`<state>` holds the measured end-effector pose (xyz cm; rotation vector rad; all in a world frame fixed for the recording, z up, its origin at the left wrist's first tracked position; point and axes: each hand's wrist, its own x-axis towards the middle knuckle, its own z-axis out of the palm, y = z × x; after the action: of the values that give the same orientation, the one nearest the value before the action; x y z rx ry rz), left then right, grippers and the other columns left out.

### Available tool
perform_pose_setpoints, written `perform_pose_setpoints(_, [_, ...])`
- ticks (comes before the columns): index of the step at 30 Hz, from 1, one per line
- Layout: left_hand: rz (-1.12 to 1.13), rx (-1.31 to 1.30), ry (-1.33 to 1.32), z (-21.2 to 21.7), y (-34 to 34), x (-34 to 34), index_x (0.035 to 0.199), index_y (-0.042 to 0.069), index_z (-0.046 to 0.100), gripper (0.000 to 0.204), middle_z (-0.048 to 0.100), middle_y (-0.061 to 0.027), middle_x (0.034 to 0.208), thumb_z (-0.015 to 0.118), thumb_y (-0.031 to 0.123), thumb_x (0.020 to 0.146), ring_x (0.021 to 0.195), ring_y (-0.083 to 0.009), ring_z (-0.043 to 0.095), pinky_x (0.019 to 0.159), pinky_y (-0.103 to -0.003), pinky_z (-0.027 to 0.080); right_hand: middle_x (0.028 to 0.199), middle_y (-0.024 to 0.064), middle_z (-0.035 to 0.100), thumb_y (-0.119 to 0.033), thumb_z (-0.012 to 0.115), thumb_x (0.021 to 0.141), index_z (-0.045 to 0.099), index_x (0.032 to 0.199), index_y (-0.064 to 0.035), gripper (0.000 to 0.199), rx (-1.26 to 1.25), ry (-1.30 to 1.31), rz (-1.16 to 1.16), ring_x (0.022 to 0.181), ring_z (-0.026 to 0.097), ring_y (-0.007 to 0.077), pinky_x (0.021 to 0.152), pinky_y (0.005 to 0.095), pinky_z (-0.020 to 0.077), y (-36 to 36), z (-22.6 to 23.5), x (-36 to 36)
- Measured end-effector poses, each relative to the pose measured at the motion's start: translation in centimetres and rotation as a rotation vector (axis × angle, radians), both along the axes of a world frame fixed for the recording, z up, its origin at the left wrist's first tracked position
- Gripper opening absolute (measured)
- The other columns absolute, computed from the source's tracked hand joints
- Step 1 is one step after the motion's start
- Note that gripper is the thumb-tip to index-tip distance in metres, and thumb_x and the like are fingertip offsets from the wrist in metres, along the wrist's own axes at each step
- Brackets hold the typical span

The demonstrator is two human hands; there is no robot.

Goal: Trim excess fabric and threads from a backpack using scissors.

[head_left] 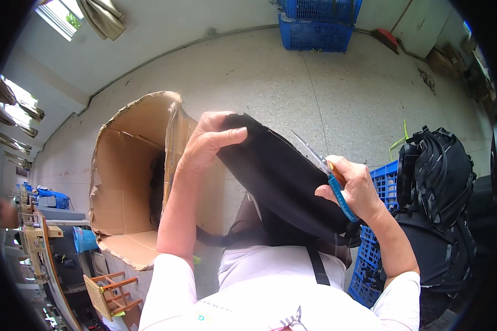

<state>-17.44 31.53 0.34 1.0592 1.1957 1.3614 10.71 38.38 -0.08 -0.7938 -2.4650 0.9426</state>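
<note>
A black fabric piece, which looks like part of a bag [281,176], stretches across my lap. My left hand [212,140] grips its upper left corner, thumb on top and fingers behind. Over its right side, my right hand [350,185] holds scissors [341,197] with blue handles. Their metal blades point up and left, along the fabric's far edge. An orange-brown part shows beside my right fingers. A black strap [317,265] runs down from the fabric over my white shirt.
At my left stands a large open cardboard box [130,182] with something dark inside. A blue crate [370,259] and black backpacks [439,182] are at my right. Blue baskets [317,33] are stacked by the far wall. A wooden stool [109,295] and sewing machines [36,243] are at lower left.
</note>
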Motion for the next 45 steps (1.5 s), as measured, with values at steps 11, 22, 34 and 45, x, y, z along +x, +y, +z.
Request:
perform_pose_setpoints(11, [-0.040, 0.057, 0.092, 1.6, 0.2, 2.5, 0.081, 0.000, 0.064, 0.019, 0.059, 0.0006, 0.069, 0.071, 0.016, 0.073, 0.065, -0.0067, 0.052, 0.059, -0.020, 0.041, 0.082, 0.0163, 0.059, -0.051, 0.069, 0.068, 0.056, 0.099, -0.0006, 0.061, 0.321, -0.051, 0.064, 0.078, 0.060, 0.0285, 0.069, 0.0355, 0.0494, 1.8, 2.9, -1.9])
perform_pose_setpoints(22, [-0.024, 0.084, 0.081, 1.2, 0.3, 2.5, 0.080, 0.000, 0.065, 0.019, 0.059, 0.0021, 0.069, 0.073, 0.015, 0.072, 0.064, -0.0046, 0.050, 0.057, -0.018, 0.040, 0.066, 0.0097, 0.052, -0.035, 0.076, 0.065, 0.055, 0.096, 0.0000, 0.051, 0.409, 0.023, 0.096, 0.052, 0.048, 0.0178, 0.051, 0.0289, 0.0428, 1.8, 2.2, -2.2])
perform_pose_setpoints(34, [-0.104, 0.084, 0.091, 1.6, 0.9, 3.4, 0.080, 0.002, 0.065, 0.015, 0.059, 0.0034, 0.069, 0.073, 0.012, 0.072, 0.065, -0.0032, 0.051, 0.059, -0.018, 0.042, 0.065, 0.0099, 0.051, -0.030, 0.077, 0.064, 0.054, 0.098, 0.0015, 0.052, 0.435, 0.070, 0.099, 0.049, 0.046, 0.0175, 0.050, 0.0282, 0.0416, 2.2, 2.6, -2.1])
perform_pose_setpoints(45, [-0.050, 0.102, 0.281, 2.3, 2.0, 5.7, 0.082, 0.003, 0.063, 0.025, 0.060, 0.0019, 0.071, 0.079, 0.013, 0.065, 0.064, -0.0047, 0.053, 0.058, -0.018, 0.043, 0.073, 0.0167, 0.061, -0.036, 0.071, 0.071, 0.055, 0.092, 0.0019, 0.046, 0.353, -0.112, 0.100, 0.063, 0.061, 0.0281, 0.058, 0.0328, 0.0497, 3.1, 5.2, -0.8])
